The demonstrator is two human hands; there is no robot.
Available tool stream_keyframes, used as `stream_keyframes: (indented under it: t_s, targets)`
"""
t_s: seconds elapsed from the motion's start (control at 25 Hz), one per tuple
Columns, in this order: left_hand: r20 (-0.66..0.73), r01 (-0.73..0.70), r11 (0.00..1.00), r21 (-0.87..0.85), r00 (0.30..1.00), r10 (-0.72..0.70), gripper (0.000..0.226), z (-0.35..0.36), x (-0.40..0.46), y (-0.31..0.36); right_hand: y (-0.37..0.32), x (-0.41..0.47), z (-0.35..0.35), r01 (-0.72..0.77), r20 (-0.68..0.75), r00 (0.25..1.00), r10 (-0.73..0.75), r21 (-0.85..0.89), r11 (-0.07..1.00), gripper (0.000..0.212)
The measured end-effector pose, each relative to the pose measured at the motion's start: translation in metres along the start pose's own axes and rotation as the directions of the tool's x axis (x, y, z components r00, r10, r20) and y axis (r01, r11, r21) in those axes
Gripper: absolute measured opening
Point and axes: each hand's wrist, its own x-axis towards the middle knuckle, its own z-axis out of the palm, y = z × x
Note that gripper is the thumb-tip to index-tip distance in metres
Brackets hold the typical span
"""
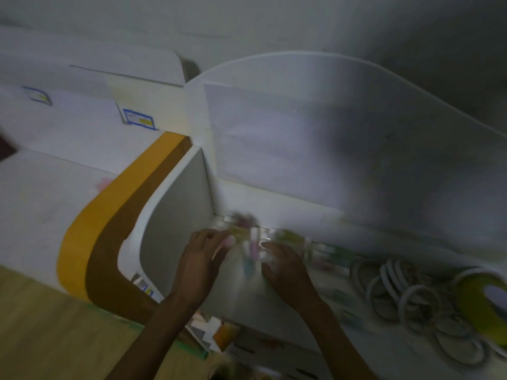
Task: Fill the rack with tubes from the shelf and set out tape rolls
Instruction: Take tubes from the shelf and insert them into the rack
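- a white shelf surface (pixel 301 319) carries everything here, backed by a tall white curved panel (pixel 343 127) and closed on the left by a white side wall with a rounded front corner (pixel 175 220).
- outside that side wall runs a curved band of orange and brown trim (pixel 109 229), and below it lies a pale wooden floor (pixel 41 325).
- on the white units at upper left sit two blue-edged labels (pixel 139 119); their print is too blurred to read.
- a cluster of small clear tubes with pastel contents (pixel 252 242) sits in the back left corner of the shelf, hard against the back panel — motion blur hides their count and whether a rack holds them.
- the one tube that reads at all stands roughly upright, long axis vertical, a pink length showing; which end is up i cannot tell.
- the left hand (pixel 200 264) reaches in from below, fingers curled at the left edge of the cluster; whether they pinch a tube i cannot tell.
- the right hand (pixel 285 270) lies just right of the cluster, fingers bent toward it; its grip is lost in the blur too.
- well to the right lie several thin white tape rolls (pixel 397 292), overlapping, some tilted on edge, and at the far right a wide yellow-green tape roll (pixel 482 297).
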Motion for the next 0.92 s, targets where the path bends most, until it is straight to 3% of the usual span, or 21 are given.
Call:
stream_keyframes:
  t_s: [0.2,0.4,0.56,0.68,0.92]
  targets:
    - [0.069,0.121,0.985,-0.121,0.991,-0.113,0.037,-0.012,-0.033,-0.018,-0.035,0.014,0.027,0.056,0.109,0.993,-0.050,-0.055,0.997,0.045]
    - [0.000,-0.056,0.994,-0.094,0.998,0.056,0.032,-0.024,-0.042,-0.022,-0.058,0.024,0.058,0.244,0.037,0.969,-0.242,-0.217,0.945,0.028]
    - [0.042,-0.077,0.990,-0.116,0.996,0.082,0.033,-0.016,-0.050,-0.033,-0.061,0.024,0.068,0.112,0.029,0.994,-0.108,-0.334,0.936,0.023]
    - [0.115,0.062,0.968,-0.244,0.993,-0.035,0.032,-0.011,-0.052,-0.031,-0.062,0.027,0.071,0.023,0.023,1.000,-0.015,-0.361,0.932,0.024]
    - [0.122,-0.017,0.964,-0.267,0.991,0.051,0.031,-0.001,-0.054,-0.044,-0.067,0.032,0.071,-0.048,-0.021,0.999,0.044,-0.352,0.935,0.020]
